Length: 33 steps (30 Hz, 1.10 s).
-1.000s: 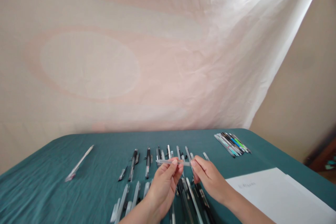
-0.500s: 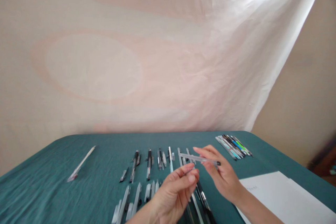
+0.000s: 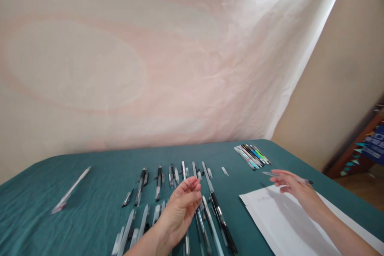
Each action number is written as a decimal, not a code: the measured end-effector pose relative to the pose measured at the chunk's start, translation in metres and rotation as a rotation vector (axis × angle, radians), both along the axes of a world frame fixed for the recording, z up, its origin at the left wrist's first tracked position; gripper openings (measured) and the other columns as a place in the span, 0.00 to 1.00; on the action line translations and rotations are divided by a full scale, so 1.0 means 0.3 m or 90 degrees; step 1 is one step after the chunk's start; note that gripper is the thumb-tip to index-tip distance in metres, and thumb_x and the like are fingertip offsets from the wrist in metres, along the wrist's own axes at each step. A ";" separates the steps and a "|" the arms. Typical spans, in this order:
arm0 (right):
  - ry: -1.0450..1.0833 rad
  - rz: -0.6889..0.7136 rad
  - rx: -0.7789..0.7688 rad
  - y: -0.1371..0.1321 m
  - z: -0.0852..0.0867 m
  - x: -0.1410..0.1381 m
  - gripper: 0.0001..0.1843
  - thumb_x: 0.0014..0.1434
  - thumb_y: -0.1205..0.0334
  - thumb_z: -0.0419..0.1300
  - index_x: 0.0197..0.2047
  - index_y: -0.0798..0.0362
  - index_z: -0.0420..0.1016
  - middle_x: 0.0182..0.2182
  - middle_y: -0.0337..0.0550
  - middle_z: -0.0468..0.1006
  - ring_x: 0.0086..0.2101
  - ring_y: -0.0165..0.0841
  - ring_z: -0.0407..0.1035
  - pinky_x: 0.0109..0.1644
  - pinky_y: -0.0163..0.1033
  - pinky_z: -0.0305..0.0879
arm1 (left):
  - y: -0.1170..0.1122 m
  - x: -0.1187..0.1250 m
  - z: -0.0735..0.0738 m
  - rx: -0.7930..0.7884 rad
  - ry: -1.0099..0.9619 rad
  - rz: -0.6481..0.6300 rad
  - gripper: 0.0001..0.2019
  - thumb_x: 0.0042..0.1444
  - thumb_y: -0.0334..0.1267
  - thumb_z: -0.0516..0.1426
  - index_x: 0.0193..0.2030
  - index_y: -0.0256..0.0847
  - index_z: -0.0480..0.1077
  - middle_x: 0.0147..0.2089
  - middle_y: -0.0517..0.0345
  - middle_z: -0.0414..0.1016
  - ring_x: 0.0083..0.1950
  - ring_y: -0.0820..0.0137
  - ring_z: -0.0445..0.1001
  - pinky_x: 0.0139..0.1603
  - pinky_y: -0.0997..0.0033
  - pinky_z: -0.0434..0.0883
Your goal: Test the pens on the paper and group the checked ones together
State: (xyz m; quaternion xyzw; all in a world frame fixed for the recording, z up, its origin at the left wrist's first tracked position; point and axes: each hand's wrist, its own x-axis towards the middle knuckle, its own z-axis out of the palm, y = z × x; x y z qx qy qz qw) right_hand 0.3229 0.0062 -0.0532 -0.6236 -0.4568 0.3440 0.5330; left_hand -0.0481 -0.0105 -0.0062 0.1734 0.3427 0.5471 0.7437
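Note:
My right hand holds a clear-barrelled pen sideways over the paper; the pen's dark end sticks out beyond the knuckles. Below that hand lies a white sheet with faint writing near its far left corner. Over the rows of pens, my left hand has thumb and fingertips pinched together, and whatever may be between them is too small to make out. Just right of it, a long black pen and a pale pen lie on the cloth. My left hand covers part of the near row.
Separated pens and caps, such as a dark pen, lie in rows on the green cloth. A bundle of pens rests at the back right. A small clear cap lies nearby. Far left is a white stick-like item.
My right hand has moved right with the pen, away from my left hand and over the paper. My left hand stays pinched above the pens. The view has turned somewhat right.

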 end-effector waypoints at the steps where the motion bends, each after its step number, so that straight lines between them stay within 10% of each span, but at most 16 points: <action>1: -0.032 0.004 -0.028 -0.008 -0.016 0.031 0.18 0.50 0.52 0.58 0.41 0.55 0.71 0.32 0.49 0.78 0.31 0.37 0.70 0.30 0.38 0.67 | 0.000 0.003 -0.004 0.001 0.003 -0.001 0.20 0.45 0.11 0.52 0.42 0.33 0.66 0.44 0.49 0.69 0.36 0.76 0.72 0.39 0.76 0.71; 20: -0.228 0.056 0.000 -0.053 -0.118 0.106 0.12 0.51 0.53 0.56 0.29 0.53 0.71 0.21 0.39 0.73 0.22 0.30 0.64 0.26 0.35 0.60 | -0.001 0.032 -0.044 0.063 0.101 -0.036 0.18 0.44 0.18 0.59 0.41 0.38 0.67 0.47 0.53 0.68 0.39 0.77 0.71 0.47 0.73 0.67; 25: -0.295 0.060 0.011 -0.055 -0.111 0.099 0.11 0.50 0.56 0.55 0.22 0.53 0.68 0.17 0.36 0.69 0.20 0.29 0.62 0.24 0.33 0.58 | -0.023 0.032 -0.034 0.237 0.272 -0.142 0.03 0.51 0.31 0.56 0.28 0.39 0.67 0.49 0.55 0.69 0.51 0.69 0.66 0.51 0.71 0.62; 33: -0.369 0.053 -0.004 -0.064 -0.095 0.085 0.10 0.51 0.56 0.54 0.24 0.52 0.69 0.19 0.36 0.71 0.23 0.31 0.64 0.28 0.34 0.59 | -0.060 0.041 -0.018 0.562 0.720 -0.140 0.09 0.55 0.40 0.53 0.26 0.41 0.67 0.33 0.55 0.71 0.38 0.67 0.68 0.42 0.70 0.63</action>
